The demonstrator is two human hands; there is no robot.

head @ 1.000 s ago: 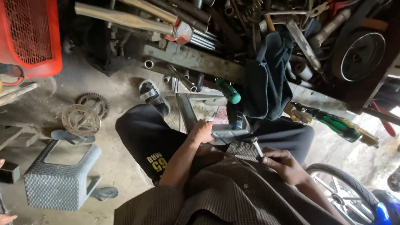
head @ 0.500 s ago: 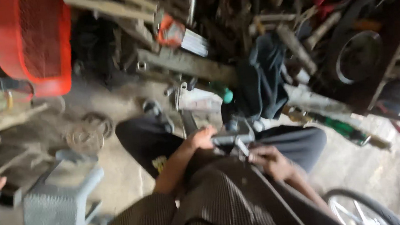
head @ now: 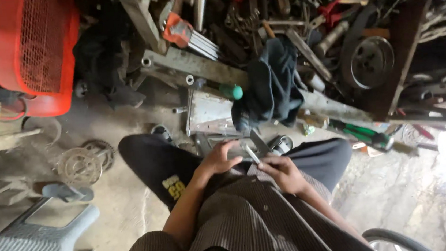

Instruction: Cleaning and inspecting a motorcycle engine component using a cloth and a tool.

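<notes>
I am seated, and both hands meet over my lap above dark trousers and a brown checked shirt. My left hand (head: 219,159) is curled around a grey metal part (head: 260,142) that sticks out toward the right. My right hand (head: 284,172) pinches a short silvery rod (head: 251,154) and holds its tip against that part. The two hands almost touch. What lies under the fingers is hidden.
A metal plate (head: 210,112) and a dark cloth (head: 274,83) lie just beyond my knees, by a green-handled screwdriver (head: 231,91) and green pliers (head: 364,133). A red mesh-fronted machine (head: 33,50), sprockets (head: 79,166) and a grey stool (head: 35,249) are left. A bicycle wheel (head: 395,238) is lower right.
The view has shifted and steadied, and another person's hands at the left edge are out of view. My hands stay together on the metal part in my lap.
</notes>
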